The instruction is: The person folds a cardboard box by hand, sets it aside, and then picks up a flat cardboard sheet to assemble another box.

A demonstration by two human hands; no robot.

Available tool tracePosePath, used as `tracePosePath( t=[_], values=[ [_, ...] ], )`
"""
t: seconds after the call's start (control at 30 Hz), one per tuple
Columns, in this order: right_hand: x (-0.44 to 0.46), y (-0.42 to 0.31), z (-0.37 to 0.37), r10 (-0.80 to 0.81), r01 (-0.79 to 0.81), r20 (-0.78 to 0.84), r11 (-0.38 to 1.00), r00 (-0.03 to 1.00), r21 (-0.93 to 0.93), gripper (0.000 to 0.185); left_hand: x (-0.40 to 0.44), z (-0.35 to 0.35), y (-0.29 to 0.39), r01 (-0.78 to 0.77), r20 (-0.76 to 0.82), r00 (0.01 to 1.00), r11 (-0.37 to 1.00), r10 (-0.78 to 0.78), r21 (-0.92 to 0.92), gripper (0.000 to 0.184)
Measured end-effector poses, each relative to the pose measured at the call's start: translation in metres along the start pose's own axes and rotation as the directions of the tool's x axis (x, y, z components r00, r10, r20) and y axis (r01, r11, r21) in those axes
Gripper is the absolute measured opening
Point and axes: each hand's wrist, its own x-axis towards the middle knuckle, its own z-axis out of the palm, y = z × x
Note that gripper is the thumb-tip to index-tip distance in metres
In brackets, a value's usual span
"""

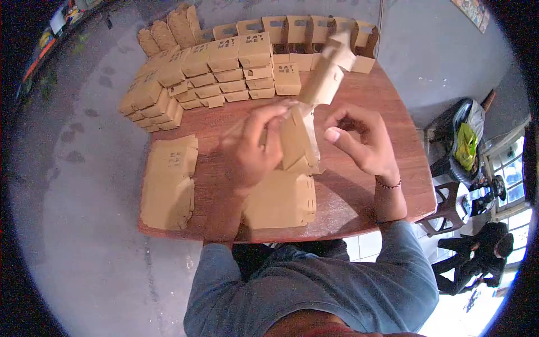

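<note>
A partly folded cardboard takeaway box (pixel 297 140) stands tilted over the table in front of me, its long lid flap (pixel 324 81) raised toward the back and slightly blurred. My left hand (pixel 252 143) grips this box at its left edge between thumb and fingers. To the right of it, my right hand (pixel 365 140) is held apart from the cardboard, fingers loosely curled with a gap to the thumb. Under the box lies a flat cardboard blank (pixel 278 202). Another stack of flat blanks (pixel 163 188), printed with dark lettering, rests left of my left forearm.
Folded boxes marked "EAT ME!" (pixel 224 53) are piled at the back left of the wooden table (pixel 387 118). Behind them runs a row of open cardboard carriers (pixel 297 33). A chair with bags (pixel 463 140) and a person in dark clothes (pixel 477 255) are at right.
</note>
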Motion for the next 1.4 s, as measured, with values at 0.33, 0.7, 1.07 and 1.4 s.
tracePosePath(
  t=[0.33, 0.7, 1.07, 1.4],
  values=[
    [0.001, 0.015, 0.005, 0.189, -0.227, 0.186, 0.952, 0.964, 0.207, 0.021, 0.000, 0.001, -0.013, -0.333, 0.181, 0.923, 0.941, 0.340, -0.067, 0.031],
    [-0.001, 0.014, 0.016, 0.208, -0.256, 0.202, 0.934, 0.957, 0.251, 0.023, 0.005, -0.018, -0.005, -0.293, 0.355, 0.882, 0.951, 0.309, -0.098, 0.033],
    [0.005, 0.026, 0.017, 0.219, -0.297, 0.229, 0.864, 0.948, 0.406, 0.016, 0.003, -0.022, 0.004, -0.352, 0.303, 0.900, 0.933, 0.314, 0.079, 0.034],
    [0.006, 0.032, 0.021, 0.295, -0.324, 0.136, 0.832, 0.946, 0.450, 0.015, 0.004, -0.017, 0.008, -0.342, 0.268, 0.910, 0.939, 0.318, 0.047, 0.038]
  ],
)
